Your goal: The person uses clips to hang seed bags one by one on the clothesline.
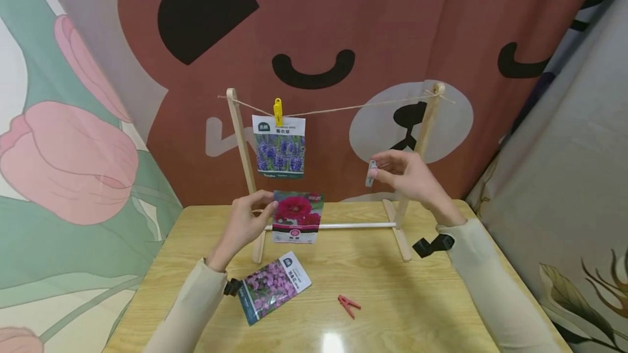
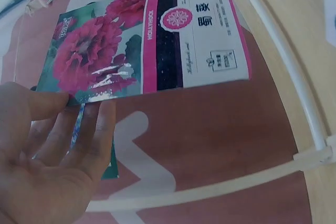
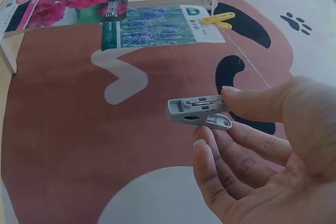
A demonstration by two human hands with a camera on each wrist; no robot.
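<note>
My left hand [image 1: 249, 215] pinches a seed packet with dark pink flowers [image 1: 296, 217] by its left edge, held upright above the table. In the left wrist view the thumb lies over the edge of this packet [image 2: 173, 35], fingers behind it. My right hand [image 1: 409, 176] pinches a grey clothespin [image 3: 197, 111] between thumb and fingers, near the right post. Its jaws look closed in the right wrist view. A packet with purple-blue flowers [image 1: 279, 151] hangs from the string [image 1: 343, 109] under a yellow clothespin [image 1: 278, 111], above and left of the held packet.
The string runs between two wooden posts [image 1: 240, 140] joined low down by a white rod [image 1: 358, 225]. On the wooden table [image 1: 382, 309] lie a packet with pink-purple flowers [image 1: 275, 286] and a red clothespin [image 1: 349, 306]. A patterned cloth [image 1: 392, 10] hangs behind.
</note>
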